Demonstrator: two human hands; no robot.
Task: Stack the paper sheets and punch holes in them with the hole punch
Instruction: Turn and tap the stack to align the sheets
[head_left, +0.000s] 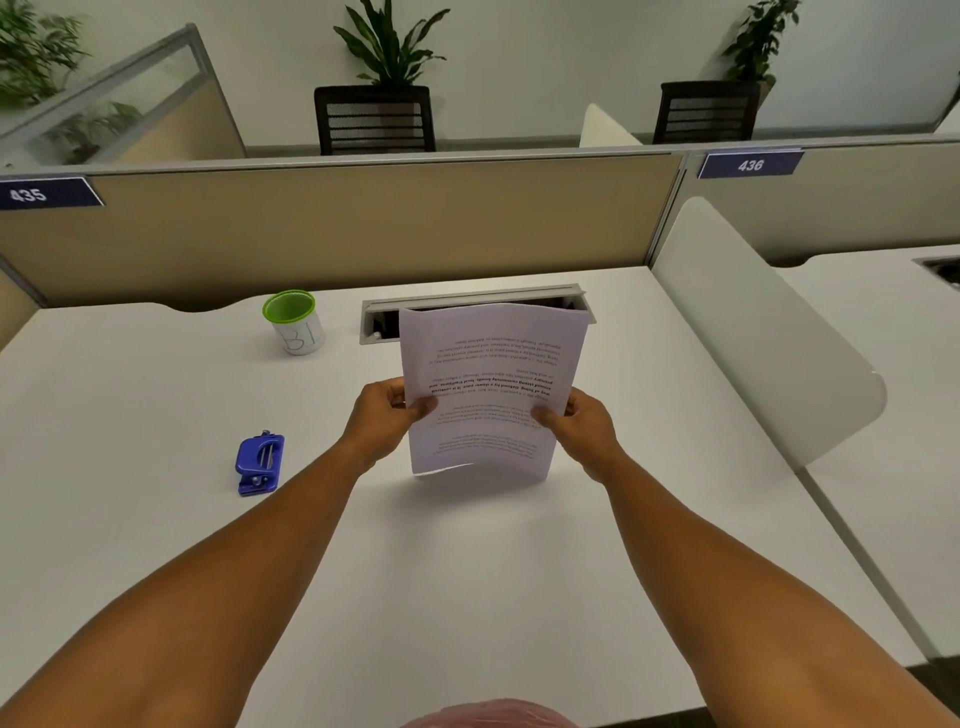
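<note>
A white desk (156, 415) fills most of the view, backed by a tan cubicle partition (363, 228) that carries blue number plates reading 435 and 436. A rounded white side divider (753, 332) stands along the desk's right edge. Near the back of the desk a grey cable tray (384, 312) sits with its lid raised.

Above the middle of the desk, a stack of printed paper sheets (493, 374) stands upright on its lower edge, which touches or nearly touches the surface. The text on the front sheet reads upside down, and the top edge bows slightly.

The left hand (384, 415) grips the stack's left edge, thumb pressed on the front sheet and fingers curled behind. The right hand (576, 421) pinches the right edge the same way.

A white cup with a green rim (296, 325) stands left of the cable tray. A blue hole punch (260, 462) lies flat on the desk, well left of the paper, apart from both hands.
</note>
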